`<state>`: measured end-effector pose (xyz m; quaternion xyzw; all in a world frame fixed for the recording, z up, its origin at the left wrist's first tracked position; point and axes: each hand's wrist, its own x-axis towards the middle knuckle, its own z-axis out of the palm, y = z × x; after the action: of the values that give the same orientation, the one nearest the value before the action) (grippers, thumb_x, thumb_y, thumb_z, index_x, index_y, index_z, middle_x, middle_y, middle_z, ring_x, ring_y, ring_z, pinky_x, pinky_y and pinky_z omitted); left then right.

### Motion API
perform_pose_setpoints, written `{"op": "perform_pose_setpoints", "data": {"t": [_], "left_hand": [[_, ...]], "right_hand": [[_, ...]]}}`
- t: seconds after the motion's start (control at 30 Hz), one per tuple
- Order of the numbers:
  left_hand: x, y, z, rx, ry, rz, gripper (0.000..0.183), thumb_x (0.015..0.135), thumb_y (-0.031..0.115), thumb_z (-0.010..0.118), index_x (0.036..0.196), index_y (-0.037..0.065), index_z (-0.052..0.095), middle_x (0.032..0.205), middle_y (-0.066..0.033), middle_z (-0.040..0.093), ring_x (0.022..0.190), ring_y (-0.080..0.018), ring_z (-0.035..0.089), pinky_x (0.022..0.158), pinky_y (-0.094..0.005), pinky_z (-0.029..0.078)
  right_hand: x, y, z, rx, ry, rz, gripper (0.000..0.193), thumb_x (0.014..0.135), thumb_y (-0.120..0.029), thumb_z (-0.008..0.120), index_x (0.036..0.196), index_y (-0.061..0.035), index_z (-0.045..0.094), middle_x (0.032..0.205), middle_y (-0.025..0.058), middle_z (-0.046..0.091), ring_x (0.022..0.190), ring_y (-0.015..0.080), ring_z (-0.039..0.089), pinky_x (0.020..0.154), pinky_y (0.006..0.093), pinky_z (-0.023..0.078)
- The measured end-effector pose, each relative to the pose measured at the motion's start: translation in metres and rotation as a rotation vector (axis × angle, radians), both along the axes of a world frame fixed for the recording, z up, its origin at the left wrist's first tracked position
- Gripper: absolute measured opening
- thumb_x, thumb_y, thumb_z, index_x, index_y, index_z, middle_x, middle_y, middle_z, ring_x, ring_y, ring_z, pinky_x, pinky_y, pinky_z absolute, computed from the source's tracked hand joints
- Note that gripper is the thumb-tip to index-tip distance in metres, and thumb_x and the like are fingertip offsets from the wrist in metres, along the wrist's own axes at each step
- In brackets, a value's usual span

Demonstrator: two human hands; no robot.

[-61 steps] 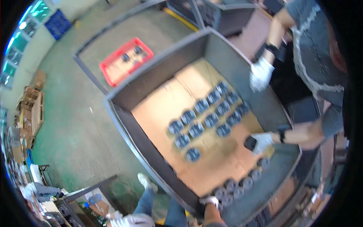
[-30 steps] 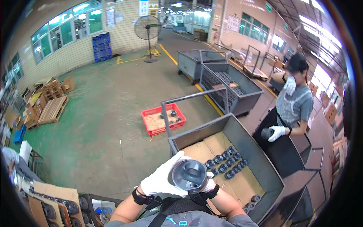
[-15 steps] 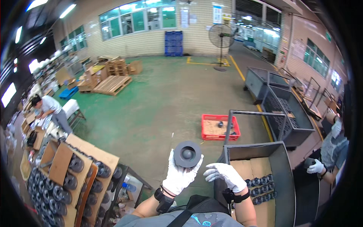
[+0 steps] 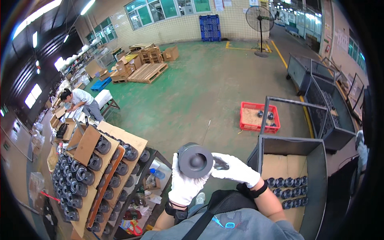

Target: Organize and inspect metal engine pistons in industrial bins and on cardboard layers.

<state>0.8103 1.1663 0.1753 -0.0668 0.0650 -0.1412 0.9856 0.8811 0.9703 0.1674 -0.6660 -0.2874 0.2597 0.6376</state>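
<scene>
Since half a second ago the view has swung slightly right; the dark flanged metal part (image 4: pixel 195 160) sits lower, nearer the chest. Grey steel bin (image 4: pixel 316 160), right: cardboard-lined, rows of like parts, lower portion cut off by the rim. Stacked rack of parts on cardboard sheets (image 4: pixel 100 168), left. Left hand (image 4: pixel 185 184), white-gloved, raised, fingers wrapped on the part from below and behind. Right hand (image 4: pixel 234 170), gloved, fingers pinching the part's right edge; fingertips partly hidden.

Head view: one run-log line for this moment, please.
left hand: holds dark round flanged metal part | right hand: touches its side | grey metal bin: lower right
</scene>
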Motion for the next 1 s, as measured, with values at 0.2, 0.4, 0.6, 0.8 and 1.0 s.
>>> {"op": "perform_pose_setpoints", "data": {"t": [0.2,0.4,0.6,0.8,1.0], "left_hand": [[-0.018,0.006,0.007,0.15,0.064,0.041,0.069,0.086,0.058,0.064,0.135,0.011,0.049,0.135,-0.0177,0.052,0.124,-0.0381,0.053,0.1,-0.0607,0.047],[-0.011,0.0,0.024,0.489,-0.033,-0.006,0.063,0.089,0.05,0.064,0.136,0.011,0.049,0.134,-0.0151,0.056,0.121,-0.0334,0.056,0.098,-0.0576,0.048],[0.002,0.011,0.007,0.283,-0.089,-0.115,0.066,0.088,0.055,0.06,0.134,0.009,0.049,0.13,-0.0182,0.056,0.116,-0.0358,0.057,0.093,-0.0555,0.051],[0.024,-0.004,0.002,0.087,0.002,-0.296,0.085,0.081,0.071,0.056,0.134,0.005,0.048,0.12,-0.0234,0.057,0.107,-0.0398,0.06,0.085,-0.0517,0.055],[0.041,-0.017,-0.028,-0.077,-0.235,-0.422,0.089,0.084,0.072,0.051,0.145,0.009,0.039,0.125,-0.0306,0.054,0.106,-0.0448,0.061,0.095,-0.0607,0.047]], "right_hand": [[-0.013,0.004,0.009,0.047,0.045,0.115,0.068,0.083,-0.026,0.078,0.141,-0.0062,0.048,0.119,0.0099,0.065,0.105,0.0157,0.061,0.094,0.0331,0.05],[-0.019,0.011,0.011,0.12,0.065,-0.011,0.062,0.086,-0.029,0.075,0.138,-0.004,0.052,0.117,0.0049,0.064,0.103,0.0117,0.056,0.091,0.0291,0.047],[-0.023,0.01,0.02,-0.109,0.035,-0.219,0.049,0.085,-0.037,0.074,0.115,0.0007,0.064,0.097,0.0088,0.065,0.088,0.0172,0.059,0.08,0.0332,0.049],[-0.037,0.009,0.022,-0.146,-0.311,-0.429,0.075,0.074,-0.048,0.081,0.127,-0.001,0.057,0.105,0.015,0.063,0.097,0.0256,0.061,0.086,0.0365,0.049],[-0.045,0.004,0.026,-0.129,-0.742,-0.569,0.071,0.052,-0.011,0.08,0.119,-0.0066,0.058,0.104,0.0127,0.059,0.101,0.0329,0.059,0.087,0.0395,0.05]]}}
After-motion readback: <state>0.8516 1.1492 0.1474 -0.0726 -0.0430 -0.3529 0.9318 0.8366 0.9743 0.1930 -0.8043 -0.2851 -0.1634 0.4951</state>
